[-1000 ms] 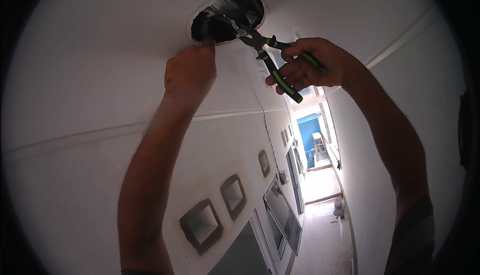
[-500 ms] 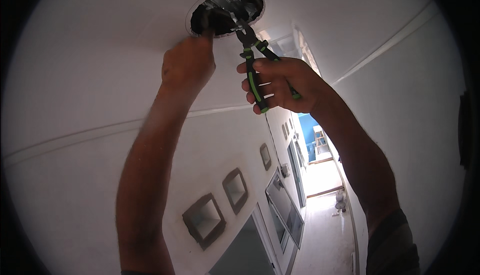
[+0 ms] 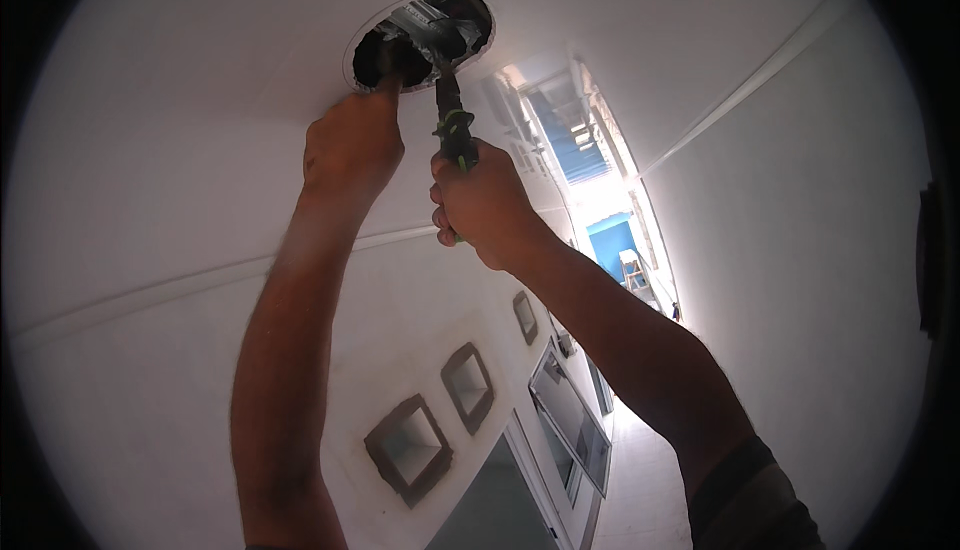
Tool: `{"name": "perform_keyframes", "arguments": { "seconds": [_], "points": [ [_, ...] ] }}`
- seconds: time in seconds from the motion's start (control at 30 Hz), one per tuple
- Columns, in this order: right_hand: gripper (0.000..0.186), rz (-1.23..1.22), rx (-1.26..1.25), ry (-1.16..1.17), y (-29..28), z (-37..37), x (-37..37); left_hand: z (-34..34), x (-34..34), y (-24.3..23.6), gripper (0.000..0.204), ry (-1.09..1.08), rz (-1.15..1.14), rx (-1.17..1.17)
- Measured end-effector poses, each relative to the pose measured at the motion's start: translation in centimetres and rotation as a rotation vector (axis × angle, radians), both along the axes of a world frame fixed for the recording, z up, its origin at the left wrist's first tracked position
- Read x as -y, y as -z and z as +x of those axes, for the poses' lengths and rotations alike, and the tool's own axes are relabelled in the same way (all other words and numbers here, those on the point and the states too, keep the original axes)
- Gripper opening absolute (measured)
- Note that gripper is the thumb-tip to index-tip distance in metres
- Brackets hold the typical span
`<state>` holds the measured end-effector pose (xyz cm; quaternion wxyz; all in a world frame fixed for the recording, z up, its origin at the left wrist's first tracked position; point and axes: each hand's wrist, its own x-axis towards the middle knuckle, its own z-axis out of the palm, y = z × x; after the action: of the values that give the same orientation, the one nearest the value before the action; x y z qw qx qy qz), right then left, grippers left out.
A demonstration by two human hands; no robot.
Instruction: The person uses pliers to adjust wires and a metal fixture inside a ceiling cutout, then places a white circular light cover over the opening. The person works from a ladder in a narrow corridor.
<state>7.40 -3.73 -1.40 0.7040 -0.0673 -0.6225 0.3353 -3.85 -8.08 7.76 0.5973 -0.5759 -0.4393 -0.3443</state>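
Observation:
A round hole (image 3: 482, 12) with a jagged edge opens in the white ceiling overhead, and a pale circle is drawn about it. Across its inside runs a shiny metal strip (image 3: 424, 24). My left hand (image 3: 355, 145) is closed at the hole's near left edge, its fingertips reaching up into the dark, where what they hold is hidden. My right hand (image 3: 482, 202) is wrapped round the handles of black and green pliers (image 3: 454, 130). The pliers point upward, their jaws at the hole's near edge beside the metal strip; whether they bite on it cannot be made out.
Below, a white wall has several square recesses (image 3: 408, 450) with grey rims, and a tilted framed window pane (image 3: 572, 420). A bright corridor floor (image 3: 640, 480) runs along it. Farther off stand a small stepladder (image 3: 632, 268) and a blue wall (image 3: 610, 240). Another wall (image 3: 800, 280) rises at the right.
The pliers' handles, spread apart before, are now squeezed together in my right hand, which has turned and shifted left and down. The view has tilted slightly; my left hand stays at the hole.

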Motion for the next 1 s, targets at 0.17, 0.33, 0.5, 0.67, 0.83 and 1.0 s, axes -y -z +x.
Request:
{"name": "perform_keyframes", "arguments": {
  "seconds": [0.17,0.33,0.5,0.67,0.83,1.0],
  "points": [
    [0.011,0.111,-0.009,0.103,-0.8,-1.4,-3.5,-0.8,-1.4,-0.5,0.036,0.026,0.057,-0.012],
    [0.033,-0.036,0.218,-0.144,-0.8,4.0,0.7,-2.5,-2.0,-0.6,0.036,0.068,0.093,-0.037],
    [0.041,-0.038,0.301,-0.137,-1.3,4.7,-0.2,-3.2,-2.1,-0.3,0.034,0.121,0.113,-0.058],
    [0.038,-0.072,0.338,-0.129,-1.8,5.8,0.2,-3.3,-2.4,-0.5,0.032,0.161,0.127,-0.062],
    [0.036,-0.038,0.388,-0.144,-1.8,6.3,1.7,-3.4,-2.4,-0.3,0.029,0.253,0.156,-0.057],
    [0.035,-0.012,0.400,-0.194,-1.9,6.5,2.0,-3.7,-2.5,0.5,0.030,0.360,0.118,-0.002]
  ]
}}
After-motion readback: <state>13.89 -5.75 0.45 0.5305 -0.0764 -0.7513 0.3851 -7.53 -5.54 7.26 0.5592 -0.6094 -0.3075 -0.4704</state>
